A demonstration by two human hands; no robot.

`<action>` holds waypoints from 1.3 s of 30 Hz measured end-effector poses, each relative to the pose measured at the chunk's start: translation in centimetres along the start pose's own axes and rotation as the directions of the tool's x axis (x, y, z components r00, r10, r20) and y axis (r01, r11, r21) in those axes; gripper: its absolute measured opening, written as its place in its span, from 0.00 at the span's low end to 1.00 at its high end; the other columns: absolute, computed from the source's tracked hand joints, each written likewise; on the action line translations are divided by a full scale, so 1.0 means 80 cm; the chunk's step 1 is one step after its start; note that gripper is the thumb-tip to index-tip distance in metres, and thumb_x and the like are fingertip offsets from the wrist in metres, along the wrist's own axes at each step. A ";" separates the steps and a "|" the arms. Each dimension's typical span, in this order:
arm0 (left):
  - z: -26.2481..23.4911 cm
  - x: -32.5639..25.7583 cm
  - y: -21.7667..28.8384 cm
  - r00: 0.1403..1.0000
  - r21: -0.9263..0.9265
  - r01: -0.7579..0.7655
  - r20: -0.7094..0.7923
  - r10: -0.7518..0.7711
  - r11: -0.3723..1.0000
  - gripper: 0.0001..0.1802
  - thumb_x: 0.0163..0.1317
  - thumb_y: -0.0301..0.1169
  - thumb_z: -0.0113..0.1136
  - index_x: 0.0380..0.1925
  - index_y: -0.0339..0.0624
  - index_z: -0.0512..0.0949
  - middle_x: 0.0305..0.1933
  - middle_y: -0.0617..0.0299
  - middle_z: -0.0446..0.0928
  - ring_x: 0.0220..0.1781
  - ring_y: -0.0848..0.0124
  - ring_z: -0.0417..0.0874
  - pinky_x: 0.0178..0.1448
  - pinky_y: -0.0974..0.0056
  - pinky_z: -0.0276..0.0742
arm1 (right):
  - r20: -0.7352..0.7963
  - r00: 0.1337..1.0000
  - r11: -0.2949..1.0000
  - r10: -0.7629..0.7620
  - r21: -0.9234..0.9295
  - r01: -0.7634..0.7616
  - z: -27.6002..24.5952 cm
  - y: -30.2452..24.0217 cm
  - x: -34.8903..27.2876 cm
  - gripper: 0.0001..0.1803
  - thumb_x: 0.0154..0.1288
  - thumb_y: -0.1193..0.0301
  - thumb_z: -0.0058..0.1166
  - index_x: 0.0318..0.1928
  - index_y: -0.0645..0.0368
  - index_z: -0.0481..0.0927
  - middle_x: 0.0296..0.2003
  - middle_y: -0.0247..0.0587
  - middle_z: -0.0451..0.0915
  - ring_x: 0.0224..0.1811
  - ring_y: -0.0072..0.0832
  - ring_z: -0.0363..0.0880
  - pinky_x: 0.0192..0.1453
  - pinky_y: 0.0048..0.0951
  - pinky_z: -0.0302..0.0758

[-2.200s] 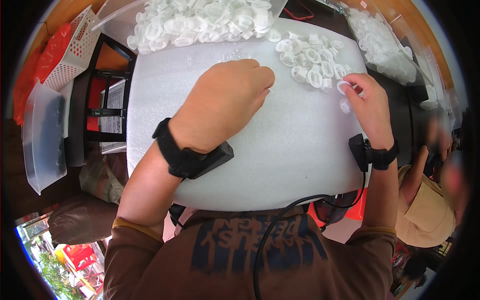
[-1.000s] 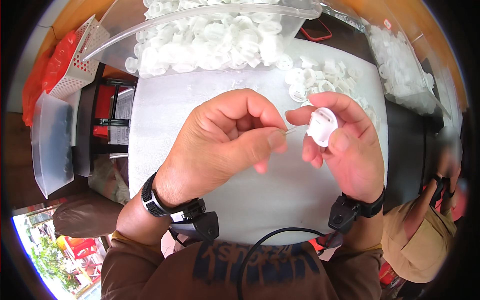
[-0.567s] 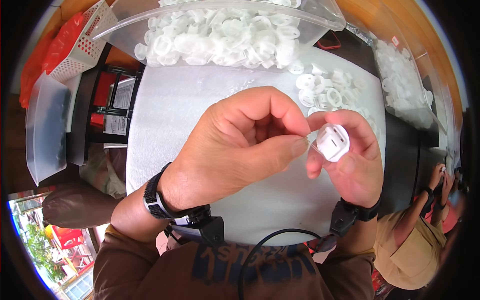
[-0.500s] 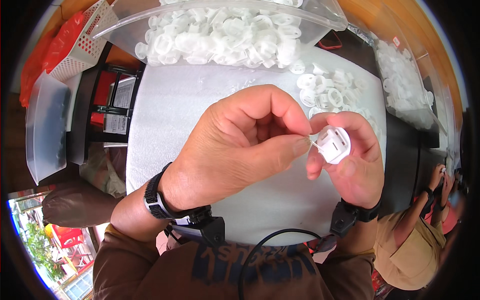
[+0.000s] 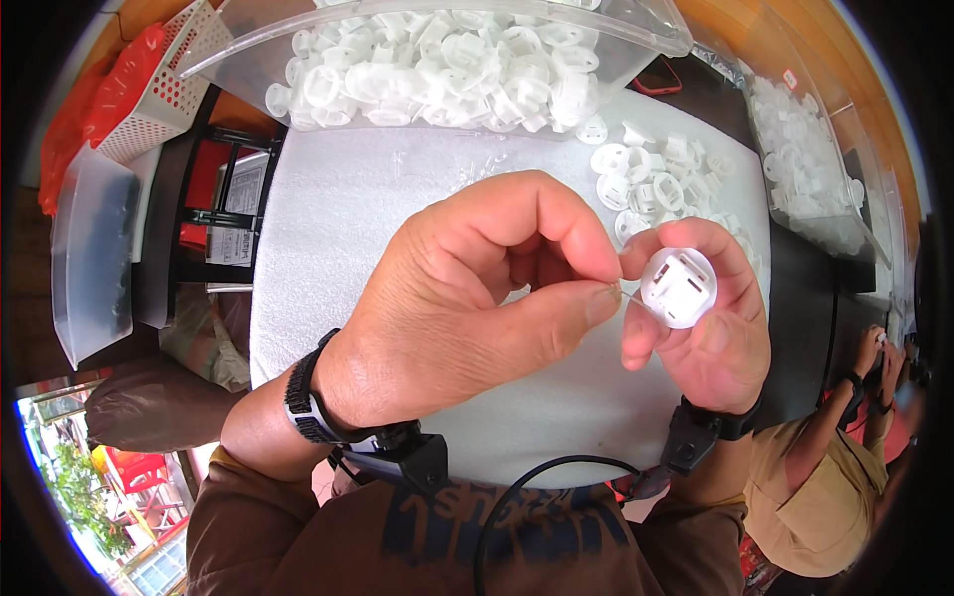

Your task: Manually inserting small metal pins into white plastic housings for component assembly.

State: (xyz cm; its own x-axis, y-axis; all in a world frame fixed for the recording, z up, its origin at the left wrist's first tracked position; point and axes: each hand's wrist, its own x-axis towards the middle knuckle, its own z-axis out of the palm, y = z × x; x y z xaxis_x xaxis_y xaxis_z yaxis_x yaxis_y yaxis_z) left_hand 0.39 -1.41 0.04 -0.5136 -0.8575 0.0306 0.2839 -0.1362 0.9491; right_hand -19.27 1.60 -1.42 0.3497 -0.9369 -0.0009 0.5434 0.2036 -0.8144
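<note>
A small round white plastic part (image 5: 680,288) with a raised slotted block on its face is gripped at its rim by the fingers and thumb of my right hand (image 5: 733,343). Close on its left, thumb and forefinger of my left hand (image 5: 467,298) pinch a thin pale strand (image 5: 630,295) that reaches to the part's edge. Whether the strand is joined to the part I cannot tell. Both hands are raised over a table covered with a white foam sheet (image 5: 328,228). Beyond my right hand lies a loose heap of similar white parts (image 5: 668,191).
A clear bin (image 5: 636,40) full of white parts stands at the far side, another bin (image 5: 807,149) at the far right. A red phone (image 5: 658,77) lies between them. To the left are a white perforated basket (image 5: 174,94) and a translucent tub (image 5: 94,258). Another person (image 5: 825,477) works at right.
My right hand has moved slightly right with the white part, whose face is turned more toward me. The gap to my left fingertips has widened, with the strand stretched across it.
</note>
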 end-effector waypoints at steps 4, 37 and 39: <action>0.000 -0.001 -0.003 1.000 0.020 -0.026 0.001 0.026 0.999 0.10 0.50 0.14 0.55 0.32 0.38 0.70 0.32 0.59 0.75 0.33 0.78 0.76 0.31 0.75 0.73 | 0.015 1.000 1.000 0.016 0.014 -0.016 -0.001 0.001 0.000 0.29 0.52 0.69 0.59 0.54 0.66 0.65 0.45 0.54 0.74 0.34 0.34 0.80 0.34 0.32 0.79; 0.002 -0.006 -0.007 0.985 0.321 -0.155 -0.019 0.171 0.934 0.09 0.50 0.14 0.55 0.32 0.36 0.73 0.33 0.64 0.73 0.34 0.79 0.74 0.39 0.74 0.71 | 0.013 1.000 0.995 -0.007 -0.100 0.008 -0.001 0.000 -0.001 0.30 0.54 0.61 0.56 0.53 0.68 0.67 0.41 0.52 0.77 0.31 0.33 0.79 0.34 0.31 0.77; 0.001 -0.006 -0.007 0.984 0.340 -0.164 -0.011 0.178 0.926 0.09 0.50 0.14 0.55 0.32 0.35 0.74 0.33 0.64 0.73 0.36 0.78 0.74 0.42 0.73 0.70 | 0.020 1.000 0.995 -0.009 -0.097 0.011 -0.003 0.000 -0.001 0.30 0.54 0.61 0.56 0.53 0.68 0.67 0.41 0.52 0.77 0.31 0.33 0.79 0.33 0.31 0.77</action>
State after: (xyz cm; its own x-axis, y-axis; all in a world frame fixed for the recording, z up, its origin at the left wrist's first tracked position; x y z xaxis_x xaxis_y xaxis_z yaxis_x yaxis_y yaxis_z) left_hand 0.43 -0.90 -0.48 -0.4464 -0.8732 0.1955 0.0717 0.1829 0.9805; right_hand -19.46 1.60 -1.58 0.3595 -0.9330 0.0180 0.4704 0.1645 -0.8670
